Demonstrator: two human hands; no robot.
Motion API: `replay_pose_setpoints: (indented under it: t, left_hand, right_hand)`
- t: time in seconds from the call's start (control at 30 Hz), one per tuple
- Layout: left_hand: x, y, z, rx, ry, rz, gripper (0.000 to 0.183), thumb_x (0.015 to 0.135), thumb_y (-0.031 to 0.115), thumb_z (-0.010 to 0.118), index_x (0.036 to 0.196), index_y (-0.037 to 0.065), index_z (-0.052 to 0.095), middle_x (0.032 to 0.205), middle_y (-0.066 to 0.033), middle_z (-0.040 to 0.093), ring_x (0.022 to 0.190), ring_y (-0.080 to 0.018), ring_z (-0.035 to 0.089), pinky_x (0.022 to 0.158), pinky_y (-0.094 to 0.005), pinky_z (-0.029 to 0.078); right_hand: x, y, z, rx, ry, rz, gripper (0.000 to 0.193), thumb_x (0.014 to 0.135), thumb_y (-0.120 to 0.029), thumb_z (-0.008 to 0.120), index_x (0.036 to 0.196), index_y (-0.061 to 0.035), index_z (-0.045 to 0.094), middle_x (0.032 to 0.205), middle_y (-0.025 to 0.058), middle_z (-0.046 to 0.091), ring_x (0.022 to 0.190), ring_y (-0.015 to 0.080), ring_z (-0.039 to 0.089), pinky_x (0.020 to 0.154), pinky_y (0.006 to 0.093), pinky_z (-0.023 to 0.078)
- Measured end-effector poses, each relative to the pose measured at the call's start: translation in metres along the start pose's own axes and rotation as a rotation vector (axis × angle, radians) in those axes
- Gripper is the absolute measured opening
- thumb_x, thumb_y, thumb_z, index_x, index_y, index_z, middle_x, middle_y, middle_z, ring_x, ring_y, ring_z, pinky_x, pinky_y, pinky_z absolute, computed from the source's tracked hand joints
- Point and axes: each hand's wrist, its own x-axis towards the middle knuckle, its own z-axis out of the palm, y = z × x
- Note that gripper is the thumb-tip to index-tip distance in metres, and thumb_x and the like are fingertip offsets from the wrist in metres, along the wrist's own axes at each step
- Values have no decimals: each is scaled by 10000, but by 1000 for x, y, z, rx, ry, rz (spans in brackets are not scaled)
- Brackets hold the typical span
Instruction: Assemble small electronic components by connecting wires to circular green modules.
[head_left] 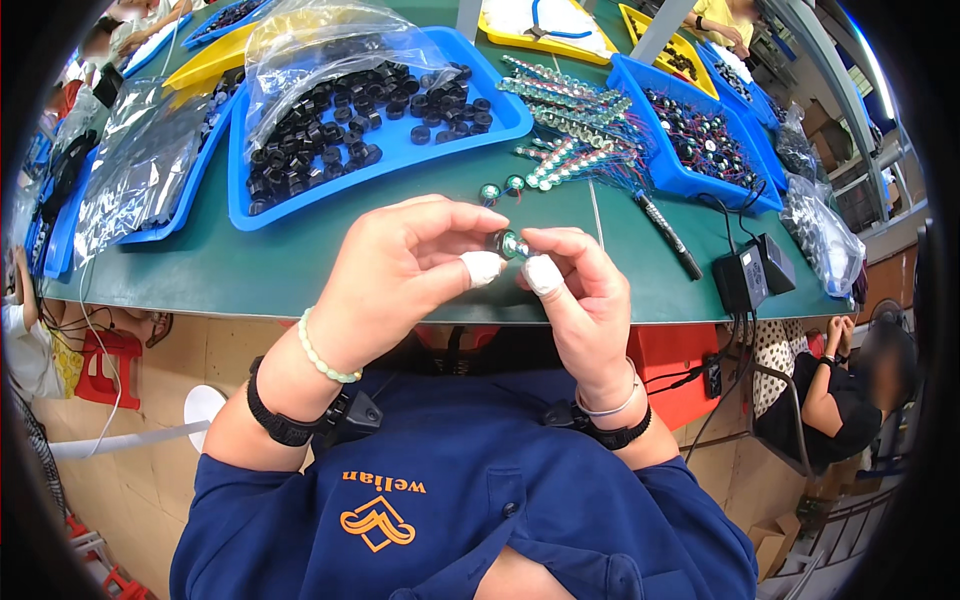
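Above the near edge of the green table [300, 270], my two hands meet fingertip to fingertip. My left hand [395, 265] pinches a small black round cap [496, 241] between its thumb and fingers. My right hand [585, 285] is closed on a small shiny green-and-clear round part [514, 245] that touches the cap; fingertips hide much of it. White tape wraps both thumbs. Just beyond my hands lie two small round green-topped parts [490, 193].
A large blue tray [390, 165] holds many loose black caps under clear plastic. Rows of clear-green parts with wires [570, 125] lie right of it. A blue bin [650, 165] holds wired round parts. A black marker [668, 235] and power adapters [740, 278] sit at right.
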Motion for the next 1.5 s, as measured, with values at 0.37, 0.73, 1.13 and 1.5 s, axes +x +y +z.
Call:
replay_pose_setpoints:
  t: [0.37,0.73,1.13,1.5]
  left_hand:
    - [-3,-5,-5,241,-1,40,256,821,3,684,1075,-32,671,981,-40,610,920,-116,634,831,-251,516]
    - [-13,-1,-3,388,59,294,228,783,-32,660,1006,-9,703,918,-86,643,857,-162,631,751,-275,515]
    - [93,6,32,655,-303,190,211,818,68,660,1013,-11,677,890,-121,689,803,-205,659,758,-332,520]
    - [130,-16,60,1016,-385,295,223,845,110,610,1032,25,697,928,-186,667,921,-349,634,848,-414,497]
  right_hand:
    - [2,-14,10,-375,-21,-86,138,814,16,662,936,7,598,903,102,613,801,185,648,706,280,531]
    - [-4,-19,24,-481,15,-255,181,762,34,678,884,-6,550,800,104,543,667,223,576,585,309,480]
    - [-2,-24,-66,-108,480,-180,133,889,-3,637,1003,-24,573,905,26,625,763,67,584,677,201,467]
    - [-6,-15,-92,-17,543,-189,121,908,-63,634,1007,-26,573,876,23,602,726,80,573,674,216,460]
